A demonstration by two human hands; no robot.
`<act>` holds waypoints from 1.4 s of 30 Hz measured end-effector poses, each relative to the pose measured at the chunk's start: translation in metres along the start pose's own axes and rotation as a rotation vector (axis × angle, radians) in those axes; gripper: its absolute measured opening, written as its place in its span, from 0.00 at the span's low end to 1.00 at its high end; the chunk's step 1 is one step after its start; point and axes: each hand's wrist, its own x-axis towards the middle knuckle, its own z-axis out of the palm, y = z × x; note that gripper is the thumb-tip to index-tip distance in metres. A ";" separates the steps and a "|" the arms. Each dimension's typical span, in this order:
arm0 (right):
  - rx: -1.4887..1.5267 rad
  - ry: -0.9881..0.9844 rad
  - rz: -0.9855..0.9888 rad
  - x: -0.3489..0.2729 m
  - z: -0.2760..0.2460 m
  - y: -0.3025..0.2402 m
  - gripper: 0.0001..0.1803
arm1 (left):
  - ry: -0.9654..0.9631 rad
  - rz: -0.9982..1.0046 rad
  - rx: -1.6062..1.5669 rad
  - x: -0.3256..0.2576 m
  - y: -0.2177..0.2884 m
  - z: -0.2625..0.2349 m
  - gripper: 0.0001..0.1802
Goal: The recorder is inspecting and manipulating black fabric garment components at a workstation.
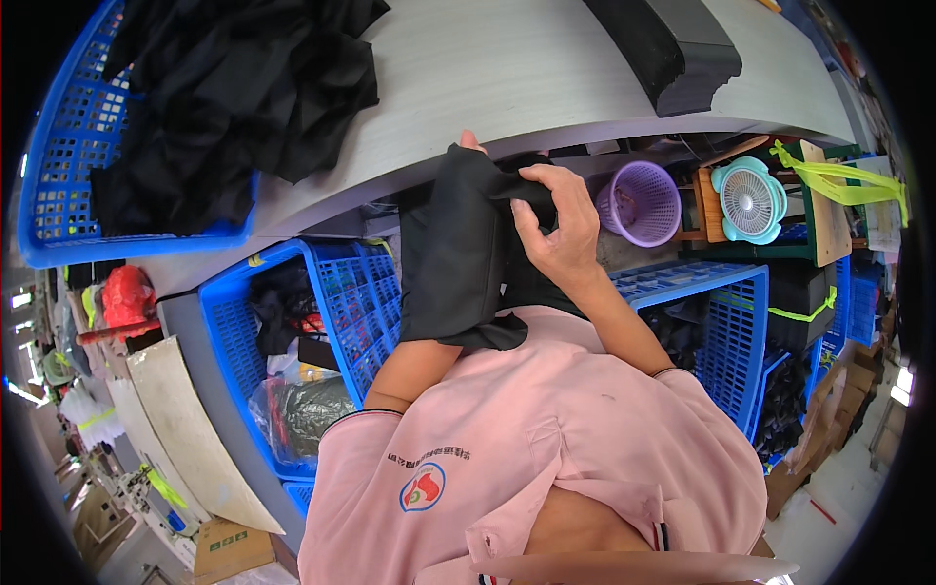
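Illumination is bright, even and diffuse, from overhead; no hard shadows fall on the grey worktop (546, 68), which shows a soft sheen without glare. The black fabric (453, 249) and the dark pile in the blue basket (58, 185) lose nearly all fold detail. Small blown-out highlights sit at the far left and right rims. Fisheye distortion bends the worktop edge into an arc; a black vignette encloses the circular field. Centre focus is sharp; the periphery is compressed and softer.
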 end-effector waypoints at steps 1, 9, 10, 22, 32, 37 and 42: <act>-0.062 0.008 0.008 -0.001 0.003 0.001 0.17 | -0.038 0.028 0.089 -0.005 0.003 -0.003 0.36; 0.588 -0.382 0.349 0.006 -0.034 0.012 0.05 | -0.197 0.091 0.315 -0.007 0.018 -0.010 0.33; 1.238 -0.418 0.571 0.007 -0.045 0.016 0.04 | -0.241 0.133 0.412 -0.002 0.023 -0.011 0.33; 0.718 0.181 0.627 0.054 -0.039 0.033 0.15 | -0.612 0.542 1.550 -0.016 0.021 -0.016 0.30; -0.449 0.112 -0.296 0.012 -0.018 0.043 0.34 | -0.466 0.893 1.337 -0.014 0.015 -0.007 0.24; -0.439 0.021 -0.117 0.003 -0.013 0.055 0.21 | -0.487 0.612 1.585 -0.021 -0.007 -0.025 0.27; -0.117 -0.145 0.181 -0.007 -0.020 0.056 0.16 | -0.463 0.720 1.458 -0.016 -0.020 -0.049 0.24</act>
